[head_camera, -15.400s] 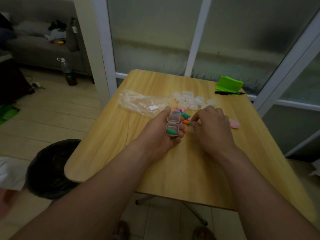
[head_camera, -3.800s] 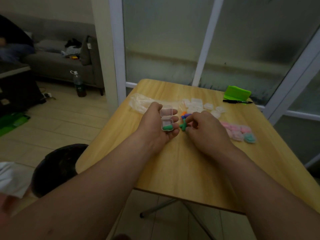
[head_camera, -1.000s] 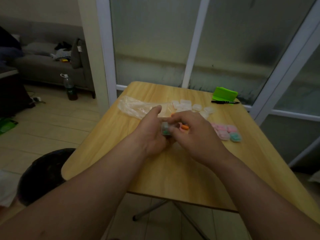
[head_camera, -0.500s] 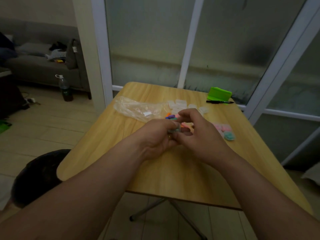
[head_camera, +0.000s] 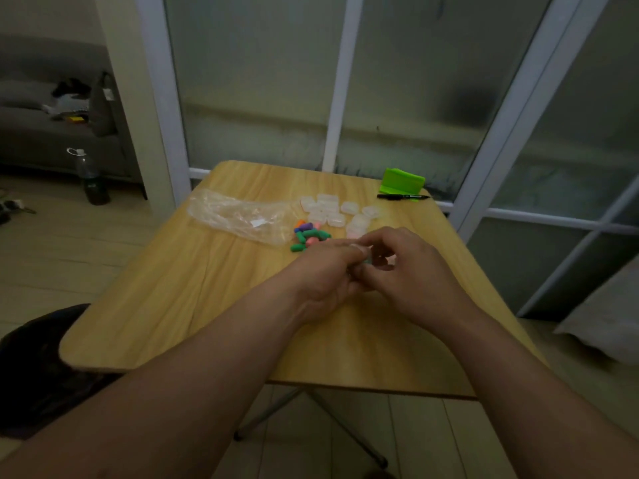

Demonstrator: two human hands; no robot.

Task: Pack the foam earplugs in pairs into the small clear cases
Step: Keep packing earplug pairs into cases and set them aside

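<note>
Both hands meet over the middle of the wooden table [head_camera: 207, 305]. My left hand [head_camera: 325, 278] and my right hand [head_camera: 411, 271] both pinch a small clear case [head_camera: 367, 254], which is almost hidden between the fingers; only a sliver with a green tint shows. A pile of loose foam earplugs [head_camera: 307, 236] in green, pink, purple and orange lies just beyond my left hand. Several empty clear cases [head_camera: 328, 209] sit in a cluster behind the pile. The packed cases seen earlier are hidden behind my right hand.
A crumpled clear plastic bag [head_camera: 238, 216] lies left of the earplugs. A green holder [head_camera: 403, 181] and a black pen [head_camera: 403, 196] are at the table's far right corner. A dark round stool [head_camera: 31, 368] stands by the near left corner.
The hands have shifted slightly right, uncovering the loose earplug pile. Both keep pinching the small case, which earlier lay open in my left hand with a green earplug inside.
</note>
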